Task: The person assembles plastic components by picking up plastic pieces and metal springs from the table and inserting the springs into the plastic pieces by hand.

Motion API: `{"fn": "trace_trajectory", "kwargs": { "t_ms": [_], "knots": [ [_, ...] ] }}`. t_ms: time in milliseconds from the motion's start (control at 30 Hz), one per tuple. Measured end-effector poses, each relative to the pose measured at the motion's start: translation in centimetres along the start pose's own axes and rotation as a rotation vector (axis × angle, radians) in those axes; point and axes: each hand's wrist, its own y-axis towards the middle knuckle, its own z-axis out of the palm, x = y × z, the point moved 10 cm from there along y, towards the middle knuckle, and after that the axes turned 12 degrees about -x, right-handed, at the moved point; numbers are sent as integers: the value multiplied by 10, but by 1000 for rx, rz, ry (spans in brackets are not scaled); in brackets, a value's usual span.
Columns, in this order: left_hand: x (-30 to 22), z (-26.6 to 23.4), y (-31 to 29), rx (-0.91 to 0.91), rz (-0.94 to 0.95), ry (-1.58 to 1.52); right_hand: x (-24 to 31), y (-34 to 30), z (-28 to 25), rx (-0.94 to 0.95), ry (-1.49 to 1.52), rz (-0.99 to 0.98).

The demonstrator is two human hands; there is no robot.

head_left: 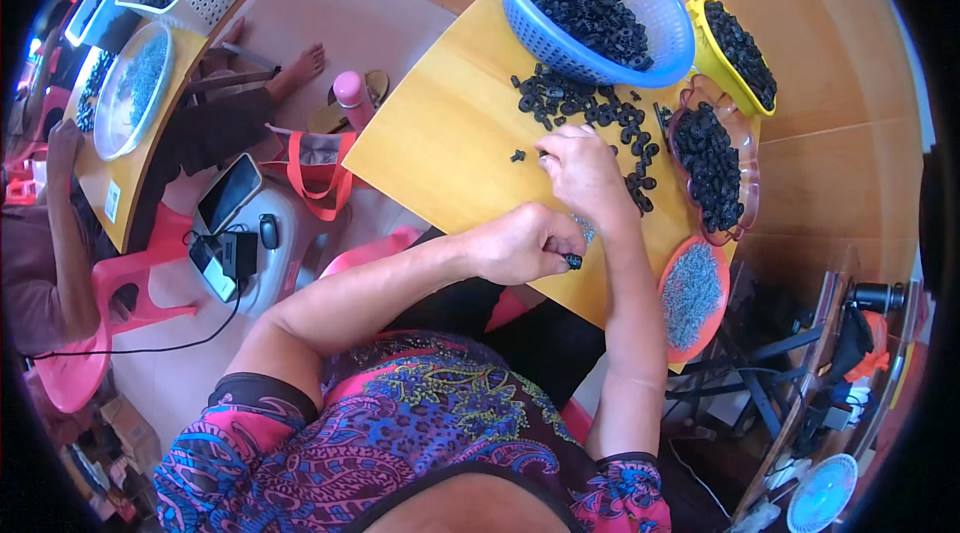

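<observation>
My left hand (522, 243) is closed near the front edge of the yellow wooden table, its fingers wrapped round a small black plastic part (573, 261). Farther up the table, my right hand (583, 165) makes a pinch over the tabletop. A tiny dark piece seems to show at its fingertips, too small to name. A single black part (517, 156) lies just left of that hand. Loose black parts (590, 105) are scattered beyond and to the right of it. Partly hidden between my two arms is a little heap of silvery metal pieces (586, 229).
A blue perforated basket (640, 75) of black parts stands at the table's far end. Along the right side are a yellow container (712, 58), a scalloped dish (747, 168) and an orange bowl (714, 328) of small metal pieces. At left, another person (60, 253) sits at a second table.
</observation>
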Motion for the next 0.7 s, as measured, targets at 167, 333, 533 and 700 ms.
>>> {"fn": "trace_trajectory", "kwargs": {
  "t_ms": [167,333,533,700],
  "knots": [
    [7,-10,4,-36,-72,-119,-1,2,2,-58,61,2],
    [12,-22,9,-124,-114,-389,-25,-11,-30,-236,340,210],
    [19,-38,14,-225,-149,-543,-39,-71,-55,-341,890,593],
    [20,-30,13,-208,-170,-537,-13,-91,-63,-310,973,578]
  ]
}}
